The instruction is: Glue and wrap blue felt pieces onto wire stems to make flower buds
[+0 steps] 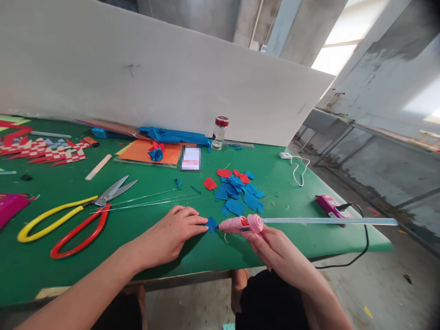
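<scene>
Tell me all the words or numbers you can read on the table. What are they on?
None can be read.
White card: blurred out.
Small glass bottle with the red cap: nothing legible shows.
Purple power strip: pale marks, too small to read.
Pink glue gun in the right hand: no legible writing.
Magenta thing at the left edge: no clear letters.
</scene>
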Demonstrator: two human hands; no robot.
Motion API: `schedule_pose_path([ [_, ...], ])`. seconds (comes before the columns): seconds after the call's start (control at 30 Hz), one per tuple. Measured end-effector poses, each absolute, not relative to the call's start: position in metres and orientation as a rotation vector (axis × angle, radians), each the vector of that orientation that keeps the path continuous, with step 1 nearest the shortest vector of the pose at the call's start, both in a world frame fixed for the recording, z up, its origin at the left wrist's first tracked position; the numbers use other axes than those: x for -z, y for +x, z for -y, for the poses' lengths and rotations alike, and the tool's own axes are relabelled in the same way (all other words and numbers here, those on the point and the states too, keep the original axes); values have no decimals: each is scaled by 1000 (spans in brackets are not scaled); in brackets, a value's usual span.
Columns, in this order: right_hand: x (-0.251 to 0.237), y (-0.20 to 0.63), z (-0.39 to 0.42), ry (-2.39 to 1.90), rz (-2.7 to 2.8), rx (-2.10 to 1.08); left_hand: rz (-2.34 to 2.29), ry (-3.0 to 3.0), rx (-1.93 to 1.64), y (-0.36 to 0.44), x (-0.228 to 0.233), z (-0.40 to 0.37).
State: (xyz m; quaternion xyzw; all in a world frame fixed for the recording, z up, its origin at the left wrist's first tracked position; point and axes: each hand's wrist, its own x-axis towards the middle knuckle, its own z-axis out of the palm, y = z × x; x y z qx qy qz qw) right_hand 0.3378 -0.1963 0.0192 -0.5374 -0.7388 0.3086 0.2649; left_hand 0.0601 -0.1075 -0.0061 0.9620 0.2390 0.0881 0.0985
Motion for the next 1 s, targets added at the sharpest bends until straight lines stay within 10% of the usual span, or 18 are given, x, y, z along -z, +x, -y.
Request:
schedule_pose_path([
  [1.0,-53,330,175,-1419,2152,-992,-682,2839,-316,59,12,107],
])
